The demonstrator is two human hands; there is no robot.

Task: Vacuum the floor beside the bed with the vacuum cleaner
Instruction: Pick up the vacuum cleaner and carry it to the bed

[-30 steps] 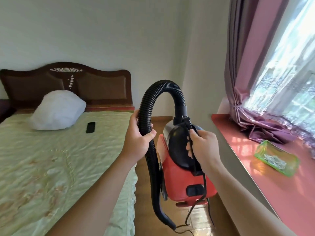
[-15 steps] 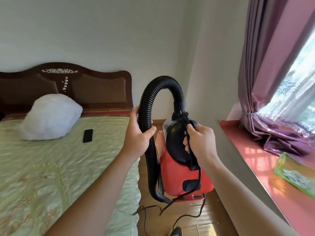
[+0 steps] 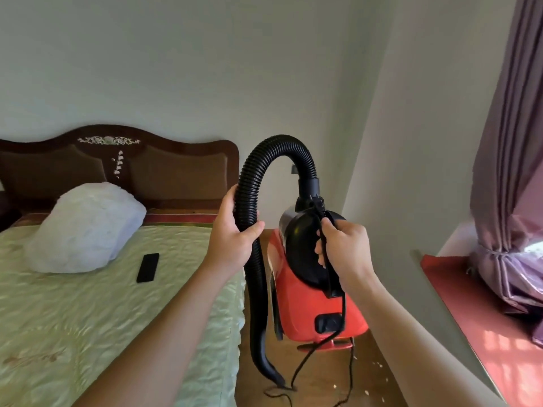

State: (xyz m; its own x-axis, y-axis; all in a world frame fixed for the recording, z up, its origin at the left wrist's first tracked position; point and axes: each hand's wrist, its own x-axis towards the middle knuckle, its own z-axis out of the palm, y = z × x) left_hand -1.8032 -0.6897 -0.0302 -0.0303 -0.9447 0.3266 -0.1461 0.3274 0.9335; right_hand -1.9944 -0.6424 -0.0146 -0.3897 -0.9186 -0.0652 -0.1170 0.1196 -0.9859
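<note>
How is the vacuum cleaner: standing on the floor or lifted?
Lifted: right hand grips the vacuum cleaner's handle, left hand the hose; base above floor.

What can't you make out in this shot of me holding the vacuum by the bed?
Head view, power cord: its far end is cut off by the bottom edge.
Head view, vacuum cleaner handle: covered by the right hand.
Head view, pale specks on the floor: too small to identify.
Head view, hose tip: floor contact unclear, dark against the power cord.
</note>
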